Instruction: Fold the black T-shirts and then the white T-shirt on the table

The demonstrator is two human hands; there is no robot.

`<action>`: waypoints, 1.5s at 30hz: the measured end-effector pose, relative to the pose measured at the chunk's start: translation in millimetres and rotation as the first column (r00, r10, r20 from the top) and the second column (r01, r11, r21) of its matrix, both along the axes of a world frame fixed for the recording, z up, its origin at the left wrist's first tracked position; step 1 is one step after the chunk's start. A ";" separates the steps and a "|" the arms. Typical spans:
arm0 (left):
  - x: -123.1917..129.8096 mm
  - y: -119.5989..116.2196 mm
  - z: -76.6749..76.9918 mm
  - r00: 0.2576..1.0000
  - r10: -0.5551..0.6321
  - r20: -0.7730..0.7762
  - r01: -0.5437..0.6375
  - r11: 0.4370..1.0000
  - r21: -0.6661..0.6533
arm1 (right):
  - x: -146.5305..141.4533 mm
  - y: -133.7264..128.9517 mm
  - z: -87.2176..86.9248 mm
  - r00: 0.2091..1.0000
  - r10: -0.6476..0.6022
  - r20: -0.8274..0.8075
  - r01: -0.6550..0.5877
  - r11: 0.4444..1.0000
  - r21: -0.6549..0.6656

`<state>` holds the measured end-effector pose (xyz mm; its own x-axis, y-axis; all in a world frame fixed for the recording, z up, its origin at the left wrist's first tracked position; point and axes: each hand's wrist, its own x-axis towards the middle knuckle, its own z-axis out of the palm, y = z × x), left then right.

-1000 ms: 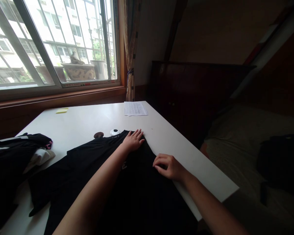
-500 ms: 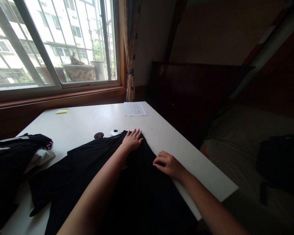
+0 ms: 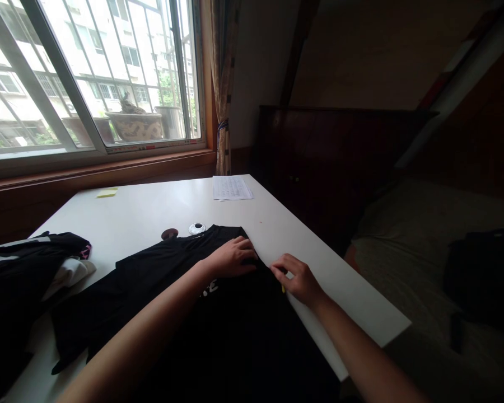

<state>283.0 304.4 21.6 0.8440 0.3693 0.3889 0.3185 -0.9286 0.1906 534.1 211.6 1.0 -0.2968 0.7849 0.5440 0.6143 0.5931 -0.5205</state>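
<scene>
A black shirt [image 3: 159, 285] with white lettering lies spread over the white table [image 3: 319, 252]. Resting on the shirt near its top right corner is my left hand [image 3: 234, 257], its fingers bent and close together against the cloth; whether it grips any cloth is hidden. At the shirt's right edge my right hand [image 3: 294, 277] pinches the black fabric between thumb and fingers. A small yellow spot shows just below those fingers.
Dark clothes [image 3: 29, 268] and a white cloth [image 3: 69, 274] are heaped at the left. Behind the shirt are a brown disc [image 3: 169, 233], a white-and-black disc [image 3: 197, 228], papers [image 3: 232, 187] and a yellow note [image 3: 107, 192]. The table's right edge runs beyond my right hand.
My left hand has slid down and right over the shirt, its fingers now bent. My right hand has moved slightly right with the shirt's edge; more white lettering and a yellow spot now show.
</scene>
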 end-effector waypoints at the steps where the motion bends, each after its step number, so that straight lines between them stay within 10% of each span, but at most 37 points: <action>1: -1.1 -8.7 3.0 0.999 -0.044 -0.027 0.044 0.999 0.010 | 3.6 2.5 -1.7 0.999 -0.041 -0.013 0.041 0.999 0.001; 10: 3.2 -48.3 -0.8 0.979 -0.060 -0.196 0.097 0.978 0.184 | 13.2 2.6 0.6 0.977 0.150 0.153 -0.118 0.972 -0.202; 24: -7.8 -53.6 -6.4 0.993 -0.011 -0.120 0.034 0.980 0.198 | -7.1 4.4 -14.8 0.867 -0.064 0.494 0.096 0.995 -0.039; 32: 3.7 -28.5 -5.9 0.989 0.146 0.010 -0.146 0.981 0.128 | -4.5 4.2 -11.4 0.864 -0.042 0.502 0.079 0.996 -0.052; 45: -9.0 18.7 -29.3 0.875 0.389 -0.288 -0.383 0.920 0.079 | 4.1 1.1 -6.5 0.932 0.081 0.353 -0.063 0.996 -0.061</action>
